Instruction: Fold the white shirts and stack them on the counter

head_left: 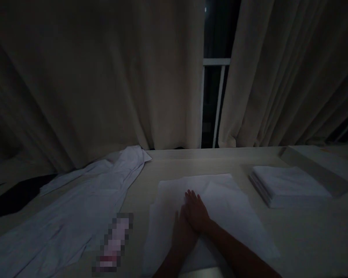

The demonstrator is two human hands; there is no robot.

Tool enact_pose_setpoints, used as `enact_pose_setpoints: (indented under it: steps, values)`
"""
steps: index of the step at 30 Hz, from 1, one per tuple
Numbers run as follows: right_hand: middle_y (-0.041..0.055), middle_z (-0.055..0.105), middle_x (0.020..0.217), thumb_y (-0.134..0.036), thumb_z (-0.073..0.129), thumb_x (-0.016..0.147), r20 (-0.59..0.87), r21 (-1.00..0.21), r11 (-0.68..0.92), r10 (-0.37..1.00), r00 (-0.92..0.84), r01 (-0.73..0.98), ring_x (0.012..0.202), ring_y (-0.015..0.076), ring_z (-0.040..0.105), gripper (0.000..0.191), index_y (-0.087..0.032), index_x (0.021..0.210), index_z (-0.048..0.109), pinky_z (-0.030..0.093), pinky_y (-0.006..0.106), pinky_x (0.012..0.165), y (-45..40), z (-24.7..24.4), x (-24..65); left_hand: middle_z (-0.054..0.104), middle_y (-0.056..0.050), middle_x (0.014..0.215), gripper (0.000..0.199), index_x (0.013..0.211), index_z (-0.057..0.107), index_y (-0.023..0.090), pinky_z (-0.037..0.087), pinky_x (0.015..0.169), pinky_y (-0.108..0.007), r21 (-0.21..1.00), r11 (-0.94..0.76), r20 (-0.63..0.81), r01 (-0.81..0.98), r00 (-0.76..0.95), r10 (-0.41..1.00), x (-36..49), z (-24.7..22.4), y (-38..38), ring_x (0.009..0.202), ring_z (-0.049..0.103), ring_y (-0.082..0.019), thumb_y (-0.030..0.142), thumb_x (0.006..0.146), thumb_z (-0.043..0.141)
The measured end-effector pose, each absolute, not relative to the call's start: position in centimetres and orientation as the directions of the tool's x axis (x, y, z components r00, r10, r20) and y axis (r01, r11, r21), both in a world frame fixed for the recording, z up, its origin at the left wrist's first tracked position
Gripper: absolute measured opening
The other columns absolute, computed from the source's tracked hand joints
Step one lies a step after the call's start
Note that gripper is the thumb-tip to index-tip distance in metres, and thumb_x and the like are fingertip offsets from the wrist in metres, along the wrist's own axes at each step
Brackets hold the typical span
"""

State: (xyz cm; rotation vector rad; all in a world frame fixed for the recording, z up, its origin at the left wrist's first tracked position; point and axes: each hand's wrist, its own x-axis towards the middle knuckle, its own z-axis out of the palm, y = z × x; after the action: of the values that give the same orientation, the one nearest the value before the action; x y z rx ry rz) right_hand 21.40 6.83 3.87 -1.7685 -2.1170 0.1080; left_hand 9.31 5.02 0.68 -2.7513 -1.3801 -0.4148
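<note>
White cloth or thin sheets (232, 216), with uneven edges, are spread on the pale table. My left hand (184, 231) rests on this material near its middle, fingers extended and pointing away from me. Partly over its fingers lies my right hand (196, 212), flat, with its fingertips slightly apart and reaching past the left. Neither hand holds anything. Below my wrists, at the bottom edge, a paler strip shows; I cannot make out what it is.
At the left lies a long crumpled white garment (84, 204), beside a dark cloth (17, 195) and a pixelated item (114, 241). A folded white stack (292, 185) sits at the right, near a grey-white box-like object (316, 166). Curtains (162, 77) hang behind the table (174, 156).
</note>
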Motion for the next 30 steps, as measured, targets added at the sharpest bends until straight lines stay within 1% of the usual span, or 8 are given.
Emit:
enact_pose_setpoints:
  steps: [2,5,8,10,13,15,21,30]
  values:
    - [0.0078,0.023,0.156,-0.039,0.019,0.102,0.250,-0.324,0.240,0.955,-0.162,0.915,0.145,0.0252,0.013,0.054,-0.016,0.150,0.028,0.018,0.050,0.116,3.6,2.9,19.8,0.033,-0.011,0.153,0.059,0.147,0.032,0.021,0.020,0.115,-0.051,0.073,-0.578,0.253,0.813,0.545,0.799,7.6,1.2,4.7,0.141,0.029,-0.029,0.037,0.091,0.040]
    - [0.0076,0.026,0.155,-0.038,0.023,0.102,0.279,-0.345,0.273,0.943,-0.180,0.898,0.144,0.0257,0.019,0.052,-0.018,0.150,0.028,0.022,0.050,0.116,-0.1,1.8,17.3,0.033,-0.010,0.153,0.055,0.145,0.036,0.017,0.018,0.117,-0.049,0.010,-0.496,0.305,0.869,0.469,0.829,2.4,1.2,3.1,0.143,0.025,-0.027,0.033,0.092,0.036]
    - [0.0077,0.028,0.154,-0.039,0.031,0.101,0.314,-0.320,0.415,0.895,-0.318,0.851,0.143,0.0263,0.022,0.053,-0.019,0.150,0.028,0.025,0.049,0.116,-1.7,1.5,13.7,0.032,-0.010,0.153,0.057,0.145,0.037,0.015,0.019,0.116,-0.052,-0.050,-0.418,0.341,0.907,0.409,0.846,-3.8,-0.4,1.0,0.144,0.022,-0.029,0.035,0.091,0.037]
    - [0.0089,0.030,0.153,-0.039,0.033,0.100,0.321,-0.295,0.517,0.846,-0.426,0.804,0.142,0.0274,0.024,0.055,-0.019,0.150,0.026,0.025,0.050,0.115,-1.7,1.4,11.0,0.033,-0.010,0.153,0.057,0.146,0.035,0.016,0.022,0.115,-0.050,-0.067,-0.404,0.336,0.912,0.402,0.852,-6.8,-1.8,-0.2,0.143,0.026,-0.028,0.030,0.090,0.037]
    - [0.0116,0.036,0.150,-0.039,0.035,0.099,0.302,-0.274,0.579,0.810,-0.502,0.768,0.140,0.0290,0.028,0.055,-0.018,0.150,0.028,0.025,0.052,0.114,-0.6,1.0,7.9,0.033,-0.010,0.153,0.061,0.149,0.028,0.020,0.024,0.114,-0.046,-0.073,-0.411,0.345,0.909,0.409,0.845,-8.5,-3.2,-1.0,0.142,0.027,-0.024,0.024,0.089,0.038]
    - [0.0121,0.038,0.149,-0.042,0.036,0.099,0.276,-0.274,0.579,0.812,-0.514,0.768,0.140,0.0293,0.029,0.055,-0.018,0.148,0.031,0.025,0.053,0.113,0.8,0.9,7.1,0.033,-0.010,0.153,0.063,0.150,0.024,0.020,0.024,0.114,-0.048,-0.075,-0.425,0.376,0.902,0.420,0.826,-8.4,-3.4,-1.1,0.143,0.026,-0.025,0.024,0.089,0.039]
    - [0.0118,0.033,0.152,-0.051,0.027,0.099,0.177,-0.242,0.525,0.851,-0.495,0.816,0.142,0.0273,0.025,0.060,-0.016,0.146,0.034,0.019,0.051,0.115,7.9,1.8,8.4,0.030,-0.018,0.153,0.074,0.151,0.014,0.009,0.026,0.113,-0.052,-0.047,-0.399,0.484,0.916,0.370,0.793,-7.6,-3.0,-1.1,0.143,0.024,-0.031,0.037,0.089,0.045]
    - [0.0123,0.022,0.155,-0.056,0.019,0.098,0.071,-0.222,0.457,0.889,-0.453,0.862,0.144,0.0261,0.018,0.069,-0.012,0.150,0.026,0.014,0.048,0.116,19.4,2.3,7.9,0.036,-0.018,0.150,0.077,0.151,0.015,0.009,0.032,0.110,-0.052,-0.068,-0.384,0.521,0.921,0.361,0.773,-7.6,-3.0,-0.9,0.140,0.030,-0.032,0.036,0.087,0.048]
